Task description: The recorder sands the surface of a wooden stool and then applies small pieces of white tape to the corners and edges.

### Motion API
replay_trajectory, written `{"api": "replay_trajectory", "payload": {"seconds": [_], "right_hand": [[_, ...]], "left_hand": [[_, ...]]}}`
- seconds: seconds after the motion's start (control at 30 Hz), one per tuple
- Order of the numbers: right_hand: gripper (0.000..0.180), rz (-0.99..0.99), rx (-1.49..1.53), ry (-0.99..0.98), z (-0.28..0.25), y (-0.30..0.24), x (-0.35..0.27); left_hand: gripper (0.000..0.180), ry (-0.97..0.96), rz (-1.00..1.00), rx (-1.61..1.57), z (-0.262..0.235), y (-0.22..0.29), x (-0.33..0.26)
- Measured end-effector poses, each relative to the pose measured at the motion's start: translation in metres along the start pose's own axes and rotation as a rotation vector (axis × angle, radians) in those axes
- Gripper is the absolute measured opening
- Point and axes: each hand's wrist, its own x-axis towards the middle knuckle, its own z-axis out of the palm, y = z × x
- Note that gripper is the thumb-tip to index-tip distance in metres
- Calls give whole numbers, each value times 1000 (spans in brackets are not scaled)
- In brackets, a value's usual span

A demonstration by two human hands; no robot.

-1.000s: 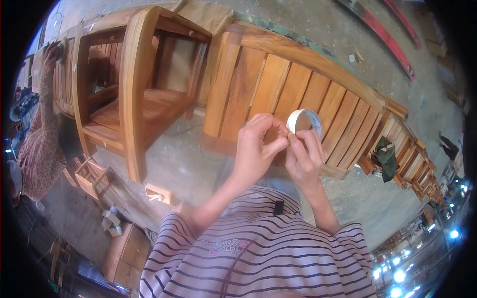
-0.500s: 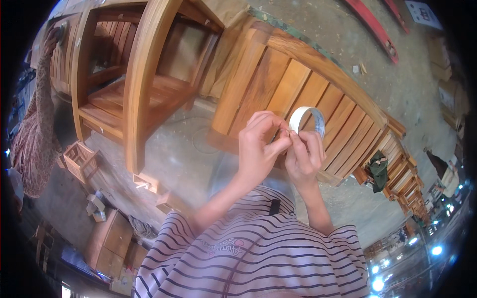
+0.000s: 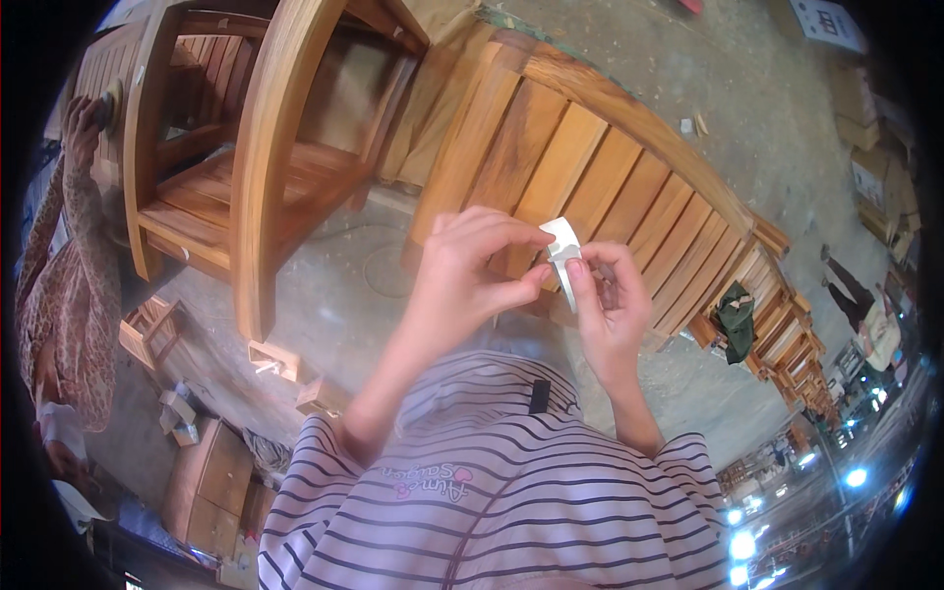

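A narrow roll of white tape is held up in front of my body, its outer face turned toward me. My right hand grips it, thumb pressed on the tape's face and fingers curled behind. From the other side, my left hand has its index fingertip against the roll's upper edge and its thumb tip close below. A small greyish patch shows on the tape by my right thumb. Beyond the hands lies a slatted wooden panel of a furniture piece, with a curved frame.
An open wooden frame with a shelf stands at left. Behind it, a person in a patterned sleeve holds a round tool against slats. Small wooden crates and cardboard boxes are at lower left. A dark green cloth hangs on furniture at right.
The tape roll has turned from showing its open ring to showing its outer face and has come lower. My left hand's pinch has loosened and the hand moved left.
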Motion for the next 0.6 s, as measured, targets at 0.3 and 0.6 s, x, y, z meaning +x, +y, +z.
{"api": "replay_trajectory", "payload": {"seconds": [0.3,0.6], "right_hand": [[17,-69,-186,-174,-28,-7,-33],[11,-53,-157,-75,-68,40,-89]], "left_hand": [[17,-21,265,243,19,26,-26],[18,-188,144,248,78,27,-68]]}}
